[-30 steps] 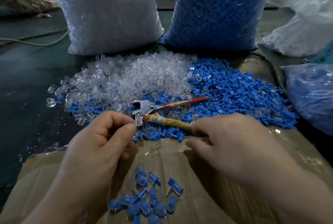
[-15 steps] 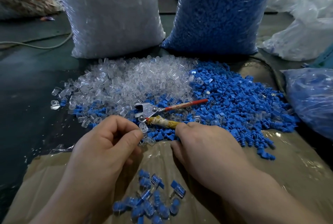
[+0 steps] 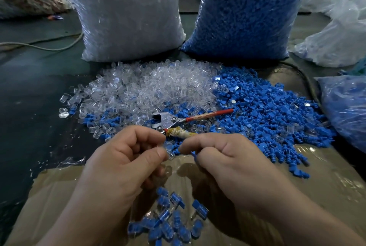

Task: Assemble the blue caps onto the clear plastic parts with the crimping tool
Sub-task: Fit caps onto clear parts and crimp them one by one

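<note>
Pliers lay unheld on the mixed pile just beyond the hands, within easy reach. Left hand pinched a clear part; right hand pinched a blue cap beside it, apparently ready to fit together.

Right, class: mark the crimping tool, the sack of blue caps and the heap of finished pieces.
crimping tool (image 3: 166,120), head view, its metal head.
sack of blue caps (image 3: 243,12), head view, middle of its front.
heap of finished pieces (image 3: 169,225), head view, a blue piece mid-heap.
</note>
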A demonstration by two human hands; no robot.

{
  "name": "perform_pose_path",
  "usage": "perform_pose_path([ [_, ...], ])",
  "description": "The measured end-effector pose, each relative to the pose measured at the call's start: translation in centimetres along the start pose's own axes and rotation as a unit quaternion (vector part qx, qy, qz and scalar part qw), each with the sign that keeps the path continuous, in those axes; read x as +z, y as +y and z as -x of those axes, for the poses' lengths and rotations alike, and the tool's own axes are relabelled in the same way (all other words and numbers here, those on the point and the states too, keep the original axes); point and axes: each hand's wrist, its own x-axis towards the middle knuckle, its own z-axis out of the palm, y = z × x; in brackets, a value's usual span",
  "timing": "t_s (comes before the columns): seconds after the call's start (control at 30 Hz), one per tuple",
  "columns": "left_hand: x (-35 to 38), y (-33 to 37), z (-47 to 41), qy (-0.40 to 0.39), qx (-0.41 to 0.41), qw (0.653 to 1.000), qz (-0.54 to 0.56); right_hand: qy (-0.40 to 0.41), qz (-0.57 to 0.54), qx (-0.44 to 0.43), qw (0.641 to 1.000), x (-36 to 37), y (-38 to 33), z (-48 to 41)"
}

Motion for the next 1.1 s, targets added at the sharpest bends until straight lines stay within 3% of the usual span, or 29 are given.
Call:
perform_pose_path([
  [0.1, 0.3, 0.1, 0.3, -0.002, -0.009, 1.0, 0.0, -0.037, -0.197, 0.039, 0.979, 0.4, -0.4, 0.0],
  [0.23, 0.7, 0.2, 0.4, 0.009, 0.001, 1.0, -0.029, -0.045, -0.273, -0.012, 0.961, 0.8, -0.6, 0.2],
  [0.3, 0.9, 0.2, 0.6, 0.018, 0.025, 0.996, -0.086, -0.02, -0.209, -0.061, 0.976, 1.1, -0.2, 0.3],
  [0.37, 0.9, 0.4, 0.8, 0.021, 0.048, 0.988, -0.143, 0.056, -0.022, -0.158, 0.986, 1.4, 0.5, 0.1],
  [0.43, 1.2, 0.8, 1.0, 0.019, 0.062, 0.986, -0.156, 0.101, 0.103, -0.234, 0.962, 1.6, 0.9, -0.2],
  [0.5, 1.3, 1.2, 1.1, 0.014, 0.063, 0.987, -0.144, 0.102, 0.146, -0.276, 0.944, 1.8, 1.1, -0.4],
  [0.63, 1.1, 1.0, 1.0, 0.017, 0.073, 0.985, -0.153, 0.089, 0.15, -0.318, 0.932, 2.0, 1.1, -0.3],
  [0.8, 1.0, 1.2, 1.2, 0.004, 0.087, 0.98, -0.177, 0.125, 0.161, -0.303, 0.931, 1.9, 1.2, -0.1],
  [0.97, 0.7, 0.8, 0.9, -0.018, 0.063, 0.994, -0.086, 0.147, 0.151, -0.305, 0.929, 1.9, 1.1, -0.2],
  [1.1, 0.6, 0.9, 0.6, -0.027, 0.035, 0.999, -0.018, 0.107, 0.132, -0.334, 0.927, 1.8, 1.0, -0.2],
])
